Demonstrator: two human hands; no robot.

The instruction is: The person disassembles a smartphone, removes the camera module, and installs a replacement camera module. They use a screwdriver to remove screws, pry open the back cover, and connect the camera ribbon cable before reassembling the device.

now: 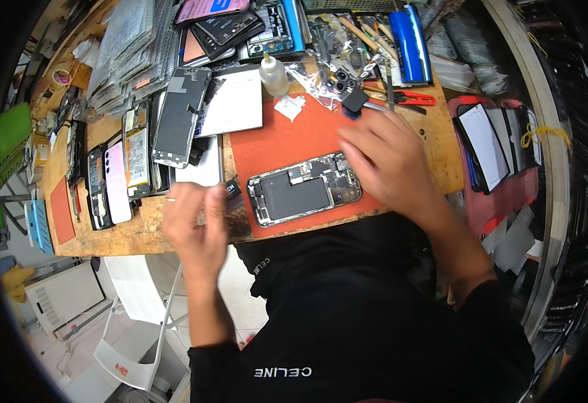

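An opened smartphone lies face up without its screen on an orange mat. Its dark battery and circuit boards show. My right hand hovers at the phone's right end, fingers bent and closed together; whatever they hold, if anything, is hidden. To the left of the mat, my left hand is raised over the table edge, fingers curled and thumb up, slightly blurred. Beside that thumb is a small black piece with pale marking; whether the hand touches it I cannot tell.
A white dropper bottle and a black square part sit behind the phone. Phone screens and opened phones crowd the left. Red-handled pliers and a blue cylinder lie far right. A white folding chair stands below left.
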